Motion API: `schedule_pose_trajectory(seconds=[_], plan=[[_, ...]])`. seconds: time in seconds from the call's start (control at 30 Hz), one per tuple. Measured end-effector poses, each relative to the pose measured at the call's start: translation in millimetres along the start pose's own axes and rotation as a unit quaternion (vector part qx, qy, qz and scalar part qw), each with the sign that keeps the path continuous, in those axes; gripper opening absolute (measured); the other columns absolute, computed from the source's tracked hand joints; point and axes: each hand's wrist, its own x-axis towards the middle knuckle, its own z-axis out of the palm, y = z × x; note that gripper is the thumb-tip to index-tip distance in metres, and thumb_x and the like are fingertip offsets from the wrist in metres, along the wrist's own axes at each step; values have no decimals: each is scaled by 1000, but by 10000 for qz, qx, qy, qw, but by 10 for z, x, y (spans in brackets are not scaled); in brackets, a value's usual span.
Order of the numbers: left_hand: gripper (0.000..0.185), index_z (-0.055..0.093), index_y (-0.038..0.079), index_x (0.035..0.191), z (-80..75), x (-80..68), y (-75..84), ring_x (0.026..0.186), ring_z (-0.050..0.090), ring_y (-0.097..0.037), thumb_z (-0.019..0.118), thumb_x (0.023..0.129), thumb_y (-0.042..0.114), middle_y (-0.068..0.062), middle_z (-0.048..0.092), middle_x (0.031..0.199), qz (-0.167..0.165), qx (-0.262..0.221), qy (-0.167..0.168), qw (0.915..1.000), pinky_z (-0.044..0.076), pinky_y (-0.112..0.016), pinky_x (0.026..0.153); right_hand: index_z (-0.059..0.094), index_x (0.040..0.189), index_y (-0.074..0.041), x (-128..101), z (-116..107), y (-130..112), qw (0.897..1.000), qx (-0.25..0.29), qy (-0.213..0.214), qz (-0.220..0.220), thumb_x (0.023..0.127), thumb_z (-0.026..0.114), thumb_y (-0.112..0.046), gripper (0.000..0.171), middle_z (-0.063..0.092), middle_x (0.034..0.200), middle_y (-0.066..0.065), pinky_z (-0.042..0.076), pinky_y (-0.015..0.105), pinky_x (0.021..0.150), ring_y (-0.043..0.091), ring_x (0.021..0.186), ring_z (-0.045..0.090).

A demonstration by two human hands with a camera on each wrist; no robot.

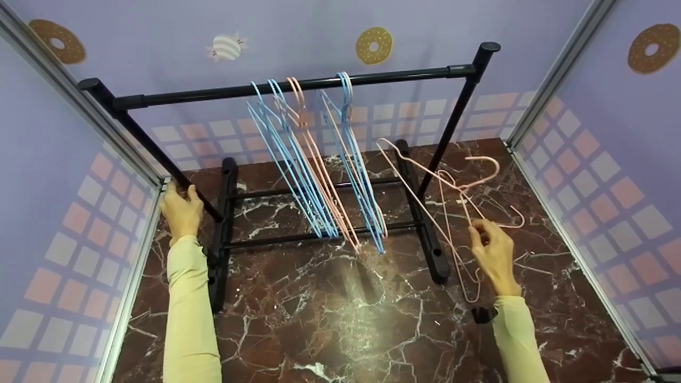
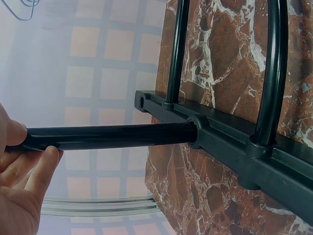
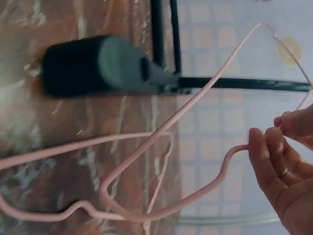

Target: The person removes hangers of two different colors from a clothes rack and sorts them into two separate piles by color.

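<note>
While the rack stood on the marble floor, each hand had its own hold:

Left hand (image 1: 181, 211): curled round the slanting left post (image 2: 112, 137) of the black rack (image 1: 298, 85), thumb over it and fingers under, near where the post met the rack's foot (image 2: 230, 147).

Right hand (image 1: 495, 254): pinched thin pink hangers (image 1: 452, 213) between thumb and fingertips (image 3: 266, 147), held clear of the floor, just right of the rack's right post (image 1: 447, 133).

Pink hangers: a loose bundle, hooks pointing up and to the right, wires tangled; their number could not be told.

Rail: blue hangers (image 1: 298, 170) and a pink hanger (image 1: 324, 181) hung from it near the middle.

Floor (image 1: 330, 319): dark red marble with white veins.

Walls (image 1: 53, 159): lilac, with a tile pattern and donuts.
</note>
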Motion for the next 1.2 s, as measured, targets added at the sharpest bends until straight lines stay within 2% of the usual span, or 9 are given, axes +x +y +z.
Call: schedule_pose_trajectory(seconds=[0.27,0.4,0.5,0.63,0.77,0.83,0.93,1.1,1.2], plan=[[32,62,-6,122,3,1,-7,124,55,-49,59,99,16,-28,67,118,-19,-62,61,10000,39,-52,110,71,94,1,-165,-43,194,9985,339,156,397,92,67,0,5,70,82,15,38,5,65,-10,69,50],[31,61,-6,121,4,-6,-12,123,54,-49,58,100,17,-28,67,116,-51,-34,42,10000,38,-53,111,71,96,3,-230,-48,239,9940,621,219,873,95,66,-2,7,69,81,16,41,5,63,-7,66,55],[32,61,-6,122,8,-7,-13,122,54,-49,58,100,17,-28,67,116,-58,-15,38,10000,38,-53,110,70,98,3,-273,-51,267,9869,889,274,1320,97,64,-4,9,67,79,15,44,7,58,-3,61,60],[32,61,-6,122,12,-4,-6,122,55,-49,58,99,17,-28,68,117,-48,-38,59,10000,39,-52,110,66,99,7,-315,-61,310,9692,1528,286,1911,100,61,-5,13,66,73,5,52,14,55,4,59,65],[33,61,-6,124,10,0,2,122,55,-49,58,99,16,-28,68,119,-2,-52,87,9999,39,-52,110,62,97,9,-328,-88,358,9399,2300,174,2517,102,56,-2,14,64,68,-4,60,24,62,7,60,68],[34,61,-6,125,6,-1,3,122,55,-49,58,99,16,-28,67,120,9,-45,92,9999,39,-52,109,62,96,6,-321,-105,374,9275,2437,106,2831,102,55,-3,12,63,67,-5,61,27,64,8,60,67],[36,61,-6,127,3,-3,5,123,55,-49,58,100,16,-28,67,121,-17,-6,55,10000,39,-52,110,62,96,3,-302,-120,390,9197,2214,-69,3243,102,56,-5,12,62,67,-5,61,29,64,7,59,65],[36,60,-6,128,2,0,6,124,54,-50,57,100,17,-28,66,123,-46,23,14,10000,38,-54,110,64,102,5,-262,-100,464,9218,1112,-650,3656,100,55,-13,20,63,67,-3,60,26,62,4,56,64],[36,60,-5,128,7,0,3,126,53,-51,57,100,18,-28,65,125,-74,36,-12,10000,38,-54,111,66,103,6,-243,-77,515,9173,630,-1027,3796,97,52,-13,24,62,64,-4,56,22,60,4,54,63]])
